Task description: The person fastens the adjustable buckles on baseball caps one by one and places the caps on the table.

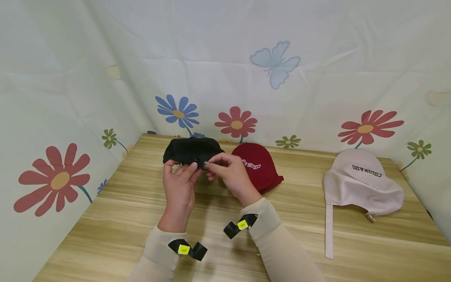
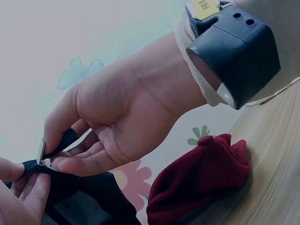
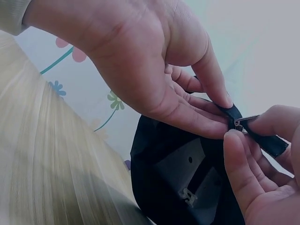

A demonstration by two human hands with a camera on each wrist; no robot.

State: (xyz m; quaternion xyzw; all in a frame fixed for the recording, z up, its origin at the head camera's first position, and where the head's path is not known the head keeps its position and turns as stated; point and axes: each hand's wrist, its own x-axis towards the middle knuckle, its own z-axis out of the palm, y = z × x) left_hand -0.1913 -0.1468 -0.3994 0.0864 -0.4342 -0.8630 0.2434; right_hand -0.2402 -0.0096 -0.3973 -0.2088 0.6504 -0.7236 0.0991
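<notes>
Both hands are at the back strap of a black baseball cap (image 1: 192, 150), held up off the table with its hollow inside visible in the right wrist view. My left hand (image 1: 179, 186) pinches the cap's strap between thumb and fingers, close beside a small metal buckle (image 3: 241, 121). From the other side, my right hand (image 1: 234, 176) pinches that buckle and the strap with thumb and fingertips. The buckle's flap stands raised. A loose strap end (image 3: 275, 145) sticks out by the right hand's fingers. In the head view the hands partly hide the strap.
A dark red cap (image 1: 269, 166) lettered COLORADO lies just right of the hands. Farther right, a pale pinkish cap (image 1: 363, 184) has its strap (image 1: 329, 231) hanging loose toward the front of the wooden table (image 1: 299, 239). A flowered cloth (image 1: 313, 98) hangs behind.
</notes>
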